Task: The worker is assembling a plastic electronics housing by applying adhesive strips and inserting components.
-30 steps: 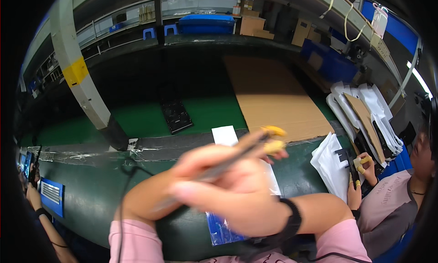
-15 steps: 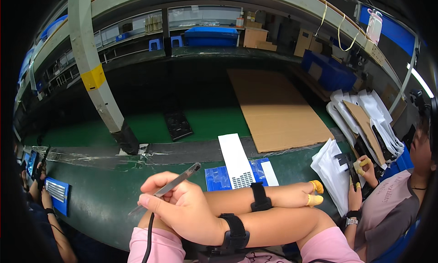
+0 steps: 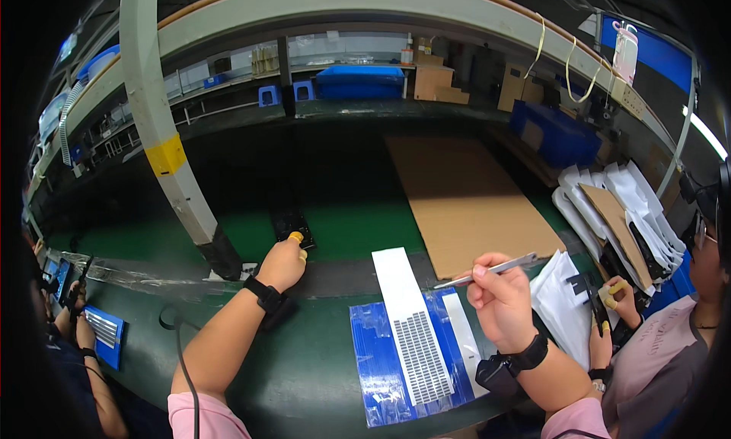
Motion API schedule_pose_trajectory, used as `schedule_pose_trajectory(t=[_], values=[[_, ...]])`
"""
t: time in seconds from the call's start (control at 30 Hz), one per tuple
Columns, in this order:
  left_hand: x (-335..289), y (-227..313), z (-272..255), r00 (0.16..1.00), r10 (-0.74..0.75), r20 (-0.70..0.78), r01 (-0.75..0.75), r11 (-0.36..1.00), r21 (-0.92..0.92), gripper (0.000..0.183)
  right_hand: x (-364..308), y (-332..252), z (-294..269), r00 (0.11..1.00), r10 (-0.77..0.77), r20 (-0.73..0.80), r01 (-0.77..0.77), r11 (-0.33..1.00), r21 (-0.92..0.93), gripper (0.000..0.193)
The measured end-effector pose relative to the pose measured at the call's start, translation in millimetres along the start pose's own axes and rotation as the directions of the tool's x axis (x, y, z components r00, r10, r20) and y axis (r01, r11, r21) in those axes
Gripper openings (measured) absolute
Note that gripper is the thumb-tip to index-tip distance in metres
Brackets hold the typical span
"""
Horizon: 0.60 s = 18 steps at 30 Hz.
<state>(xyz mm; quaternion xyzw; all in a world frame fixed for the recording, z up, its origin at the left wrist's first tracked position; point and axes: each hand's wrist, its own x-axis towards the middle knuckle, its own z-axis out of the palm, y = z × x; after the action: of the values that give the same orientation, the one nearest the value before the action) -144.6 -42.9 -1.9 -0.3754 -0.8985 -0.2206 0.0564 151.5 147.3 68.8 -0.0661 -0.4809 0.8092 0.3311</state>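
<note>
My left hand (image 3: 282, 264), with yellow finger cots, reaches out over the table. Its fingertips close on the near end of a flat black panel (image 3: 283, 223); the hand hides part of the panel. My right hand (image 3: 502, 298) is raised on the right, shut on silver tweezers (image 3: 493, 270) whose thin tip points left. Below and left of the tweezers, a white sheet (image 3: 392, 275) with rows of small dark rectangular labels lies on a blue board (image 3: 369, 363). A narrow white strip (image 3: 461, 336) lies along the board's right side.
A large cardboard sheet (image 3: 472, 203) lies beyond the board. On the right, a co-worker (image 3: 647, 348) handles a black part beside white bags (image 3: 560, 302). Another person works at far left near a blue board (image 3: 106, 336). A grey post (image 3: 164, 134) rises from the table.
My crossed arms have parted. My left hand has moved left and forward onto the black panel; my right hand has swung right with the tweezers. More of the label sheet shows.
</note>
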Motion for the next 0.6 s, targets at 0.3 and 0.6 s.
schedule_pose_trajectory(t=[0.3,0.6], values=[[-69,115,-68,0.837,0.437,0.330,0.271,0.192,-0.943,0.033,27,49,-82,0.960,0.252,-0.119,-0.221,0.949,0.224,0.003],[-131,146,-131,0.709,0.671,-0.217,0.259,-0.533,-0.805,0.025,33,53,-93,0.943,0.333,0.009,-0.321,0.900,0.294,0.009]])
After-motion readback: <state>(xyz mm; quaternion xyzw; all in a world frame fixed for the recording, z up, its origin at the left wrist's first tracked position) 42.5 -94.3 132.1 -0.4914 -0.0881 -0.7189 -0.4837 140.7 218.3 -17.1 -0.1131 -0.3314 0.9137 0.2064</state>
